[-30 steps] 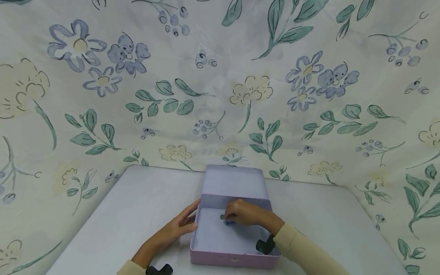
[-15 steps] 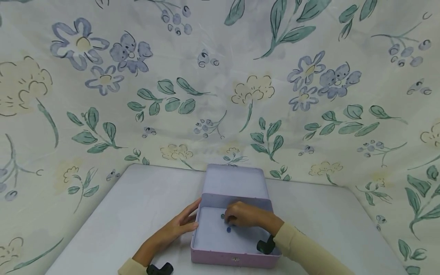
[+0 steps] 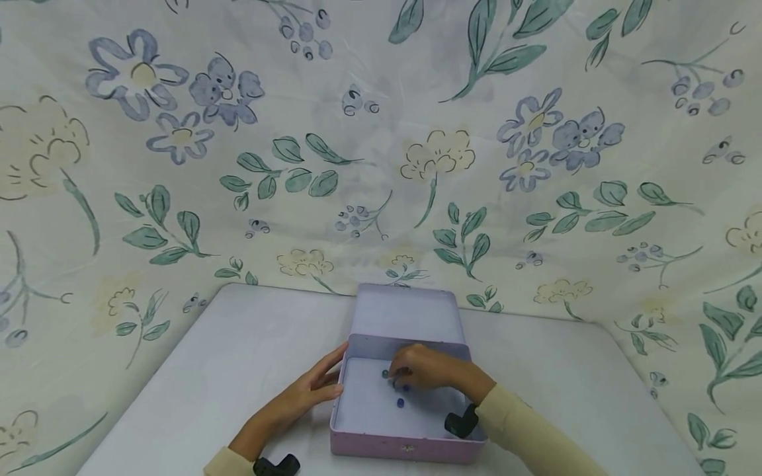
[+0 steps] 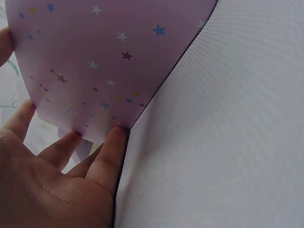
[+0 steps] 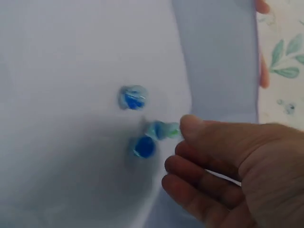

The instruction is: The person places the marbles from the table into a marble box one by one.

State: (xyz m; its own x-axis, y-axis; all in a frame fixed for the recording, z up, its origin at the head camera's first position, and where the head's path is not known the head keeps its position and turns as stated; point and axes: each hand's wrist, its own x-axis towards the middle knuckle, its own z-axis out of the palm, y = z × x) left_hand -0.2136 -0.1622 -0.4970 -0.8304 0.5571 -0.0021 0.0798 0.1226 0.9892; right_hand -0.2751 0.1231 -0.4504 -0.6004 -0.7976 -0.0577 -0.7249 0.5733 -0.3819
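I see my right hand inside the open pink tin, near its far wall, fingers loosely curled and holding nothing that I can make out. In the right wrist view the fingertips sit just beside a pale green marble; whether they touch it I cannot tell. A dark blue marble lies against that green one, and a lighter blue marble rests a little apart from the pair. All three lie on the tin's floor, nearer the far wall than the front rim, and there is bare floor towards the front rim and the left wall.

My left hand is outside the tin, straight fingers pressed flat against the left wall near the far left corner. The left wrist view shows those fingers on the star-printed side, at the tin's bottom edge where it meets the table.

The tin's lid lies back flat, reaching nearly to the table's far edge, where the flowered cloth rises. The tin stands near the front edge of the table, about midway across, with open table on both sides.
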